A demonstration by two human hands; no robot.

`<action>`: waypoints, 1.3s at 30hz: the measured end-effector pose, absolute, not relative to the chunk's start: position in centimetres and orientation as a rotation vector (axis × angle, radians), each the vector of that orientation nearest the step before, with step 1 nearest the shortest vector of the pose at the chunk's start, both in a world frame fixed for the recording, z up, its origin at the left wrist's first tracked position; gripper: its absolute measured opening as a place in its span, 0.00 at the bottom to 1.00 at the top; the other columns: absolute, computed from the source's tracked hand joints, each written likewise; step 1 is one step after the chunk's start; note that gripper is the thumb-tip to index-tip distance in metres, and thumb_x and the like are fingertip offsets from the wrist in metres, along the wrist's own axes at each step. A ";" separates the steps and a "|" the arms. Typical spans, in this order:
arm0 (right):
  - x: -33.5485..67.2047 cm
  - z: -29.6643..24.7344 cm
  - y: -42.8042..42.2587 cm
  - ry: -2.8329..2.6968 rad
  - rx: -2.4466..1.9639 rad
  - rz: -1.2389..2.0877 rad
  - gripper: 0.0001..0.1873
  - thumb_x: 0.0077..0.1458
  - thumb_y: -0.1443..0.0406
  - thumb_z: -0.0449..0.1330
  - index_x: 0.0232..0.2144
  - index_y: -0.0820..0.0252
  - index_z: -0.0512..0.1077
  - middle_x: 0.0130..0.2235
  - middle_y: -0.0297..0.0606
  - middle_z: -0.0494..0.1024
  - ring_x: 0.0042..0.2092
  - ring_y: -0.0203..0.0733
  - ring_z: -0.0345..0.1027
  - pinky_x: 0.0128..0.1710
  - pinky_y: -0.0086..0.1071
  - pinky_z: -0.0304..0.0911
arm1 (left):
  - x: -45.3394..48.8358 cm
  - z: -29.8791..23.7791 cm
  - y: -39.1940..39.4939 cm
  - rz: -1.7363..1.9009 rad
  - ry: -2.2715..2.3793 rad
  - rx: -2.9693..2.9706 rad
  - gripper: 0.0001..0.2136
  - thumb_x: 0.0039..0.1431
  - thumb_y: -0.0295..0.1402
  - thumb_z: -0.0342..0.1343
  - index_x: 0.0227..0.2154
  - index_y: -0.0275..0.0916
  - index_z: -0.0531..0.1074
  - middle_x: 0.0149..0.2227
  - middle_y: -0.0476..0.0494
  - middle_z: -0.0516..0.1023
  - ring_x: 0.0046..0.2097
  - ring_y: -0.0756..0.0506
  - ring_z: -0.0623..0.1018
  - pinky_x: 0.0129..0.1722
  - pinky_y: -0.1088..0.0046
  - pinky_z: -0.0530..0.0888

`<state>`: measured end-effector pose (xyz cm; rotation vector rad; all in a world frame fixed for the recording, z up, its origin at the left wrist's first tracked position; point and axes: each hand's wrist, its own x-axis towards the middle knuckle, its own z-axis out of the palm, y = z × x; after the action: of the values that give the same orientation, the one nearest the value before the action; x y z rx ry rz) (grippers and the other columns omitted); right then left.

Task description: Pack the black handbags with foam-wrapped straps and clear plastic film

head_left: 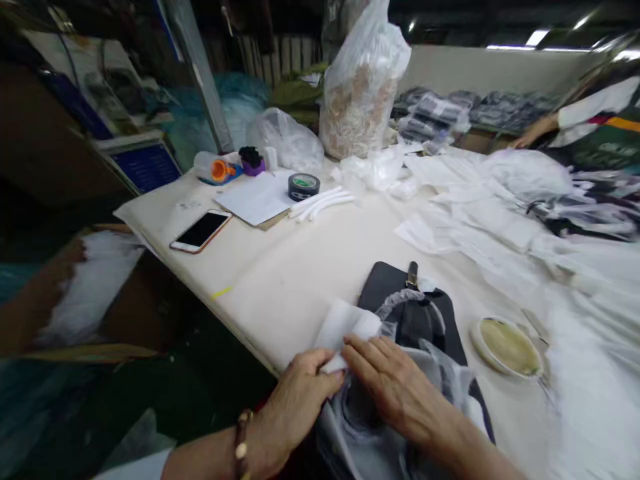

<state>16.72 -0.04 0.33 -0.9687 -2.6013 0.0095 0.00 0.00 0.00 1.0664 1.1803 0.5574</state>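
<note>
Head view: at the table's [300,280] near edge, a dark bag [419,323] is laid, partly under clear plastic [345,440]. By the left hand [295,400], closed in a pinch, and the right hand [400,390], laid flat, grip unreadable, white wrap [345,320] is held, likely against unfolding.

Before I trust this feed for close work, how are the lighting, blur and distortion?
Head view: the ceiling lights flare bright at upper right, while the floor at lower left sinks into shadow; head view: white material at right looks pale and smeared; head view: the edges seem stretched, wide-angle fashion; head view: the left hand and right hand are readable, if slightly soft.
</note>
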 end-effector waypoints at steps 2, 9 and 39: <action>16.8 0.2 -0.1 -2.604 -0.956 -0.023 0.18 0.60 0.75 0.38 0.43 0.70 0.66 0.40 0.50 0.77 0.35 0.46 0.71 0.34 0.41 0.72 | 0.2 -0.1 -0.1 0.597 1.185 1.007 0.11 0.41 0.35 0.53 0.29 0.35 0.70 0.33 0.44 0.71 0.40 0.41 0.70 0.42 0.67 0.65; 17.2 -0.1 -0.2 -2.554 -0.932 -0.144 0.18 0.62 0.74 0.36 0.47 0.71 0.62 0.44 0.52 0.75 0.41 0.43 0.71 0.39 0.36 0.70 | 0.6 0.6 -0.2 0.656 1.216 0.874 0.13 0.40 0.36 0.56 0.30 0.33 0.72 0.29 0.46 0.73 0.37 0.43 0.71 0.38 0.70 0.65; 16.8 -0.5 -0.5 -2.611 -1.000 0.144 0.20 0.64 0.68 0.38 0.32 0.62 0.69 0.30 0.40 0.65 0.30 0.40 0.56 0.29 0.32 0.55 | -0.1 -2.2 -1.6 0.774 1.360 1.930 0.10 0.46 0.16 0.43 0.19 0.36 0.61 0.23 0.49 0.64 0.27 0.49 0.65 0.27 0.74 0.60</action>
<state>16.79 -0.48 -0.51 -0.9998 -2.6115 0.1441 -0.13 -1.62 -2.18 1.9301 1.3602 0.7736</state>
